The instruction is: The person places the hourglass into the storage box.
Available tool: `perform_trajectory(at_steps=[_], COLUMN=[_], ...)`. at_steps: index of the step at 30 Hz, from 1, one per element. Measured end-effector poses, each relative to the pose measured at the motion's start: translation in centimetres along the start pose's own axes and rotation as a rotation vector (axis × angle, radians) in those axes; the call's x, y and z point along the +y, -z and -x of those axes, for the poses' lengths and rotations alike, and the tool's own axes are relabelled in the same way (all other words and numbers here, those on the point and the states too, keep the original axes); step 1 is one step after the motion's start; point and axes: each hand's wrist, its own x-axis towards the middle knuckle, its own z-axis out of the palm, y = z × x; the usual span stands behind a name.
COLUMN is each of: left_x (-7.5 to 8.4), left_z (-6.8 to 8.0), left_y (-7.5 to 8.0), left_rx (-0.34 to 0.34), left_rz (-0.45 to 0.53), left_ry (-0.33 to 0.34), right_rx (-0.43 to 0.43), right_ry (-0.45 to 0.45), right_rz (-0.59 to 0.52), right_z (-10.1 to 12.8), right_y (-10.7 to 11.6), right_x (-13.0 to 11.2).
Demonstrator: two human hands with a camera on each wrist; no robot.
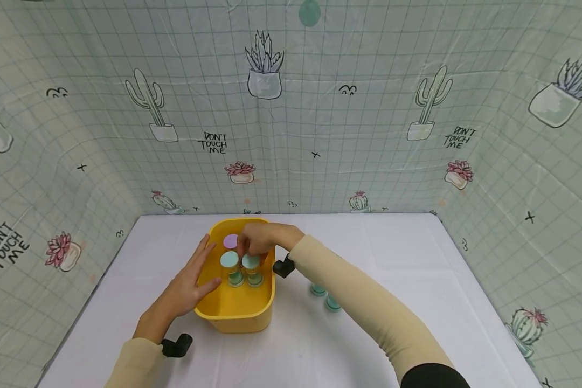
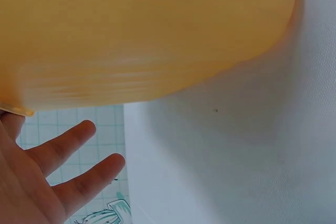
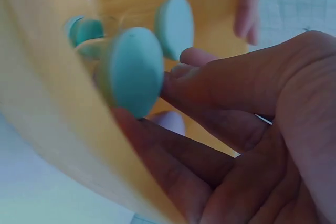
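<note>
A yellow plastic tub [image 1: 235, 307] stands on the table. Inside are small see-through cylinders with flat teal ends, one at the left [image 1: 230, 260] and one at the right [image 1: 251, 262]; a lilac-topped one [image 1: 230, 241] is behind them. My right hand [image 3: 236, 114] reaches over the right side and pinches the right teal-ended cylinder [image 3: 137, 72] near its top, between thumb and fingers. At the tub's left rim is my left hand [image 1: 186, 291], fingers spread, thumb over the inside. In the left wrist view, the left hand [image 2: 31, 177] shows two extended fingers below the tub's wall.
Two more teal-ended pieces [image 1: 318, 290] [image 1: 333, 303] stand on the white table [image 1: 300, 345] right of the tub, partly hidden by my right forearm. A patterned grid cloth [image 1: 291, 124] walls off the back and sides.
</note>
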Motion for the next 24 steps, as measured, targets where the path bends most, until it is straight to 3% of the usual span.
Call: perform_trajectory(at_steps=[5, 11, 17, 24], left_x=[0.0, 0.2, 0.3, 0.3], left_z=[0.0, 0.0, 0.1, 0.1], left_y=[0.0, 0.0, 0.0, 0.0], left_rx=[-0.006, 0.006, 0.017, 0.022], left_rz=[0.008, 0.012, 0.005, 0.011], left_ry=[0.006, 0.008, 0.007, -0.003], right_rx=[0.094, 0.298, 0.416, 0.393], right_ry=[0.1, 0.206, 0.18, 0.111], right_rz=[-0.055, -0.06, -0.099, -0.128], right_z=[1.7, 5.4, 9.0, 11.6], right_y=[1.4, 3.2, 2.9, 1.2], right_x=[0.4, 1.7, 5.0, 9.3])
